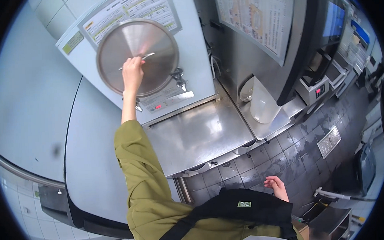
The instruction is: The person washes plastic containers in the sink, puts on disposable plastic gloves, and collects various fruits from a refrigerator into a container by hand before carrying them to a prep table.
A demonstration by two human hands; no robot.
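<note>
My left hand is stretched forward with its fingers curled around the bar handle of a round stainless-steel lid. That lid covers a round vessel set in a pale countertop appliance; the vessel's inside is hidden. Two small taps jut from the appliance's front, a black-and-metal tap on the right and a partly covered one below my left wrist. At my right side, beyond the black apron, my right hand hangs over the floor with loosely bent fingers, holding nothing visible.
A steel counter lies before the appliance. To the right, a clear plastic jug-like container stands on a steel tray beneath a tall metal machine. Dark floor tiles look wet. A black bin stands at far right.
</note>
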